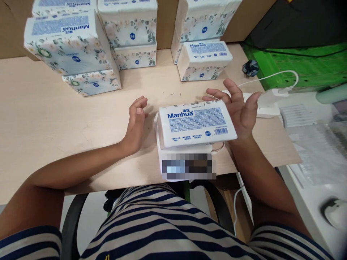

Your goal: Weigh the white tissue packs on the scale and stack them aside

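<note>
A white Manhua tissue pack (199,124) with blue print lies on a white device like a small scale (159,155), whose front panel is blurred out. Just right of the pack is my right hand (238,112), palm up, its fingers spread and holding nothing; I cannot tell whether it touches the pack's edge. To the left, apart from the pack, my left hand (136,126) rests side-on at the table with loosely bent fingers and nothing in it.
Stacked tissue packs stand at the back left (77,54), back middle (130,36) and back right (204,61). Right of them are a dark bundled object (249,68), a green crate (298,65) and a white power strip (267,106) with a cable. A white mouse (336,213) lies lower right.
</note>
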Demonstrator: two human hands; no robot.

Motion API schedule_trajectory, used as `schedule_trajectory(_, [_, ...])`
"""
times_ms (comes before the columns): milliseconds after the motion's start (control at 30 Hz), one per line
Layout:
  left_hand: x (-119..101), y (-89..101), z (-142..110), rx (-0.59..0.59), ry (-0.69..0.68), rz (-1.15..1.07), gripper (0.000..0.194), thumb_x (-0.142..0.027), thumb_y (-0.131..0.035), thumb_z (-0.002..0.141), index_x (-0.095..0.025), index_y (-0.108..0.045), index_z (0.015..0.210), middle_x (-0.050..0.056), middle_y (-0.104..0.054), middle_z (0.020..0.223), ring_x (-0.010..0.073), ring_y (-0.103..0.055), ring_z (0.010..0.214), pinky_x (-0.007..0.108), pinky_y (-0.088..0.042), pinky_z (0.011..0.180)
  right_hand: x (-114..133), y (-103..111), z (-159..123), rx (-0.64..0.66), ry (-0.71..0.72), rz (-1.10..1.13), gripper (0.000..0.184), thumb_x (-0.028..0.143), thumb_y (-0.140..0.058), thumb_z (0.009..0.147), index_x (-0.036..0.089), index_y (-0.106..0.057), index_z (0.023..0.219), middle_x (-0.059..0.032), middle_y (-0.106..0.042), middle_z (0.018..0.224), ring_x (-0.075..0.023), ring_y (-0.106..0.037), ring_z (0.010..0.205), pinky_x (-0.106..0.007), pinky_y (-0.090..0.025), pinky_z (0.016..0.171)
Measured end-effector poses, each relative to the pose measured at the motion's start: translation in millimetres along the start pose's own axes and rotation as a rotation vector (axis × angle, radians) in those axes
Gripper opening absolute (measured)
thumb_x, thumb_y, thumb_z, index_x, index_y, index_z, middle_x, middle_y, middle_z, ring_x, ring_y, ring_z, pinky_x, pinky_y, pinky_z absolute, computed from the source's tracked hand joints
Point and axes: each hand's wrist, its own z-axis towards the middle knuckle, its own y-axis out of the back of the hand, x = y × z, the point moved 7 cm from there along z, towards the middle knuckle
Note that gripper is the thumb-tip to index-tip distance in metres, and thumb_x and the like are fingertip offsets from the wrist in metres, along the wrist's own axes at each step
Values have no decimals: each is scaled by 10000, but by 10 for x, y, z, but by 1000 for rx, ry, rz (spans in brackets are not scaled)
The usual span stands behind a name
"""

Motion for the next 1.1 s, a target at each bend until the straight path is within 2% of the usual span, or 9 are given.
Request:
schedule_trajectory(333, [1,-1,11,4,2,14,725,-917,-409,964,-379,-559,1426,49,-436,1722,345,-437,1604,584,-467,1262,-10,-4,12,-32,14,97,589,883,-610,889,408,-767,1200,14,-825,1179,-251,-776,1166,-483,-579,1165])
schedule_trajectory(500, [-11,-7,-2,4,-8,10,735,-926,-398,956,-376,-566,1413,51,-420,1726,349,-428,1605,583,-437,1281,-18,3,16,-22,24,116,623,919,-670,811,427,-789,1174,27,-838,1156,-256,-778,1136,-470,-605,1134])
schedule_trajectory(700, [23,2,40,-35,6,-4,719,-929,-419,948,-385,-568,1394,54,-428,1716,338,-432,1602,572,-459,1267,19,52,43,-32,35,35,655,937,-530,887,424,-739,1237,-21,-792,1222,-289,-747,1244,-540,-592,1146])
schedule_trajectory(800, [-42,68,88,-66,-41,2,701,-910,-391,972,-384,-573,1397,59,-407,1731,337,-416,1622,593,-442,1285,21,162,132,-62,48,22,688,942,-486,895,405,-736,1243,-30,-772,1254,-290,-731,1270,-533,-610,1106])
schedule_trajectory(900, [-248,110,-28,-43,-175,24,651,-844,-383,1024,-407,-567,1470,36,-353,1785,340,-310,1696,634,-305,1374,31,157,107,-72,55,36,752,978,-447,874,393,-729,1254,-37,-769,1307,-307,-690,1356,-569,-584,1142])
schedule_trajectory(967, [-387,44,-233,45,-259,36,639,-789,-412,1048,-455,-499,1586,2,-264,1843,348,-183,1747,657,-191,1416,31,3,-34,-26,36,53,811,997,-423,867,386,-709,1317,-46,-760,1374,-326,-662,1411,-620,-529,1208])
schedule_trajectory(1000, [-417,-31,-349,122,-263,31,654,-763,-410,1061,-490,-417,1654,-14,-216,1866,350,-151,1756,673,-194,1415,19,-121,-131,31,14,50,825,992,-439,868,387,-689,1370,-51,-743,1433,-338,-643,1443,-642,-492,1243])
schedule_trajectory(1067, [-429,-233,-552,316,-224,-67,790,-738,-417,1067,-519,-101,1757,22,-230,1870,359,-247,1734,697,-374,1348,28,-379,-321,163,21,-41,750,894,-574,902,416,-634,1476,-36,-643,1610,-332,-527,1574,-616,-384,1340])
schedule_trajectory(1100, [-459,-305,-603,358,-233,-120,848,-691,-456,1078,-531,32,1752,48,-283,1853,365,-333,1703,713,-420,1316,62,-475,-383,207,45,-84,738,847,-567,945,417,-586,1545,-28,-553,1706,-321,-416,1655,-597,-310,1384])
